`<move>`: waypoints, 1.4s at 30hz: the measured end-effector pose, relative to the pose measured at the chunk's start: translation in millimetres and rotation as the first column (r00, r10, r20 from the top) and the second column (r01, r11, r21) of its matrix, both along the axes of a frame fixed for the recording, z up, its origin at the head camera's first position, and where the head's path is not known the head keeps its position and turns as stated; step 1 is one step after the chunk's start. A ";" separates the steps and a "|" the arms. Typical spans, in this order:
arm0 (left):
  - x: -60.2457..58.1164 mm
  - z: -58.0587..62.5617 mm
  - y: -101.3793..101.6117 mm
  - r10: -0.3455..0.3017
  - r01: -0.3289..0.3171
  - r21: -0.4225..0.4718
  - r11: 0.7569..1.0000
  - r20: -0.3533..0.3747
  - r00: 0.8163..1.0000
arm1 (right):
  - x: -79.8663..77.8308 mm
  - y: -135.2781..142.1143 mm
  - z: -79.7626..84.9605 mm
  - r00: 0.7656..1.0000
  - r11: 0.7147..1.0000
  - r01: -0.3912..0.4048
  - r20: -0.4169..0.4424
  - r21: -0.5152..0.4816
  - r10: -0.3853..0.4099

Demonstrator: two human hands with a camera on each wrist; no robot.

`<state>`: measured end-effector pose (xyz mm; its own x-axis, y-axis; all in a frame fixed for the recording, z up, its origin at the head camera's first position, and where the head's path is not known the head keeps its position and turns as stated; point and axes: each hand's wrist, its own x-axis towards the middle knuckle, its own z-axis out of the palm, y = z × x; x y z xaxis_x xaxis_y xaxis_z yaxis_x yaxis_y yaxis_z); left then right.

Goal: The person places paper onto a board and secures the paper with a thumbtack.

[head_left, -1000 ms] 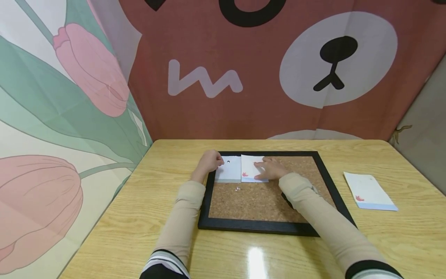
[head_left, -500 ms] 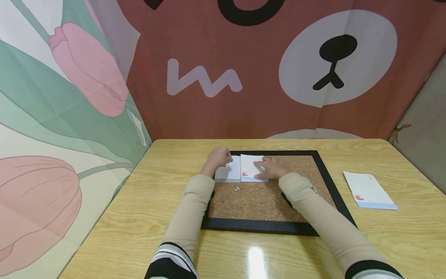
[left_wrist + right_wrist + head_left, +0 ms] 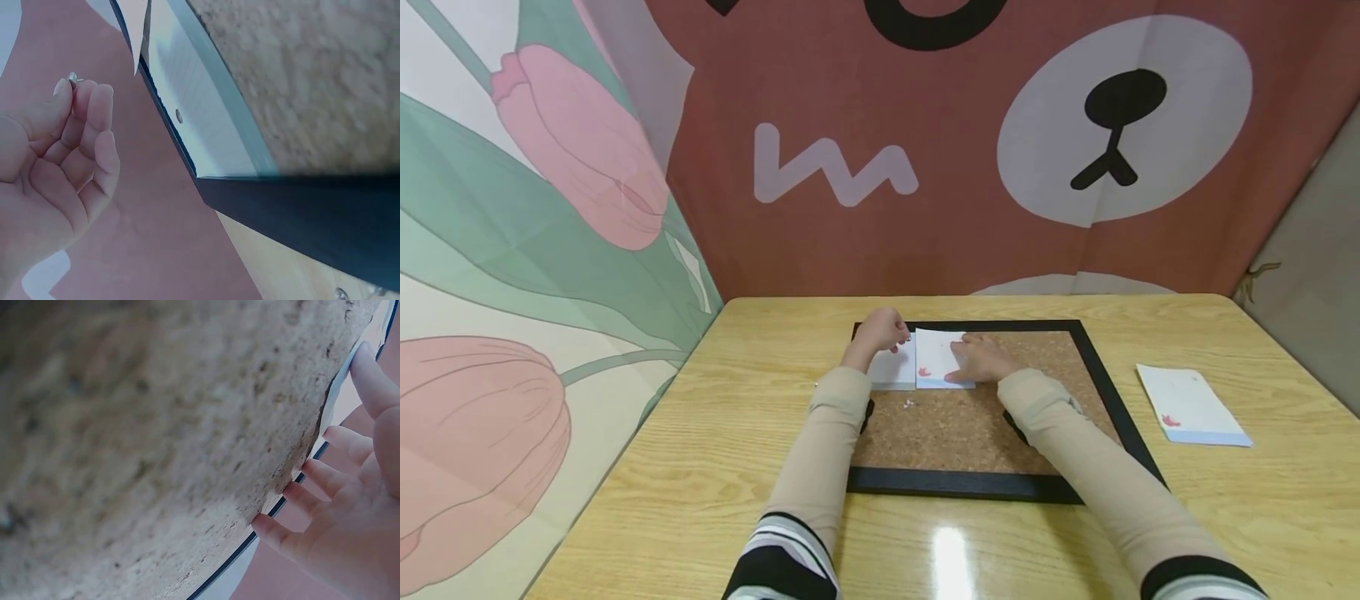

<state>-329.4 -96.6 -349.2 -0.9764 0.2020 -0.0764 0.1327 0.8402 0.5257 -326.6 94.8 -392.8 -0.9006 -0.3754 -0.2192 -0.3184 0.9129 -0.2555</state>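
Observation:
My left hand is raised over the top of the left white sheet. Its thumb and index finger pinch a small silver thumbtack, pin pointing outward. Another tack is stuck in that sheet. To its right a second white sheet, with a pink print and blue bottom strip, lies on the corkboard. My right hand rests on this sheet's right side with fingers spread. In the right wrist view the thumb touches the paper and other fingertips reach the cork.
A black frame edges the board on the wooden table. Small shiny bits lie on the cork under the sheets. More white sheets lie right of the board. Beside its left edge are loose tacks.
My left hand has moved right and slightly up, from the left sheet's left edge toward the second sheet. My right hand stays on the second sheet.

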 end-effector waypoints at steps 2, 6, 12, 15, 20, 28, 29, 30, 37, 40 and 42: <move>-1.0 0.1 2.1 -0.003 0.003 -0.012 1.000 -0.001 1.000 | 0.3 0.1 0.1 1.000 1.000 -0.006 -0.003 -0.004 0.005; -3.5 -3.1 7.8 -0.003 0.003 -0.010 1.000 0.023 1.000 | 1.1 0.6 -0.7 1.000 1.000 -0.020 -0.005 -0.015 0.020; -13.0 -5.6 19.2 -0.006 0.004 0.027 1.000 0.060 0.998 | 0.9 2.3 0.1 1.000 0.999 -0.021 -0.003 -0.035 0.021; -10.9 -2.8 25.9 0.004 -0.004 -0.008 1.000 0.024 1.000 | 1.1 2.3 0.0 1.000 0.999 -0.022 -0.001 -0.040 0.022; -12.3 -4.2 34.1 0.023 -0.023 -0.079 0.997 -0.005 1.000 | 2.7 3.0 -0.9 0.999 0.998 -0.036 -0.001 -0.044 0.036; -22.1 -7.8 41.5 0.013 -0.013 -0.105 0.994 0.001 1.000 | 2.4 1.8 -0.3 0.999 0.999 -0.036 -0.013 -0.011 0.036; -23.5 -8.9 42.4 0.011 -0.010 -0.109 0.994 0.002 1.000 | 2.3 1.4 -0.5 0.999 0.999 -0.042 -0.015 -0.005 0.042; -24.6 -9.8 43.4 0.010 -0.010 -0.113 0.994 0.004 1.000 | 2.2 1.1 -0.8 0.999 0.999 -0.045 -0.014 -0.002 0.045; -28.4 -15.0 51.4 -0.004 0.005 -0.105 0.994 0.013 1.000 | 3.1 1.7 -1.3 0.999 0.999 -0.043 -0.014 -0.017 0.043; -30.4 -16.9 54.4 0.004 -0.003 -0.107 0.994 0.005 1.000 | 3.1 2.9 -0.3 0.999 0.999 -0.038 -0.022 -0.023 0.037; -31.7 -18.5 56.2 0.011 -0.011 -0.114 0.993 0.004 1.000 | 2.9 3.5 -0.2 0.999 0.999 -0.037 -0.021 -0.027 0.036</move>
<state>-361.1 -40.4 -367.7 -0.9781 0.1812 -0.1028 0.1211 0.8959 0.4273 -323.6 98.2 -393.0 -0.8903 -0.4140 -0.1896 -0.3571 0.8932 -0.2733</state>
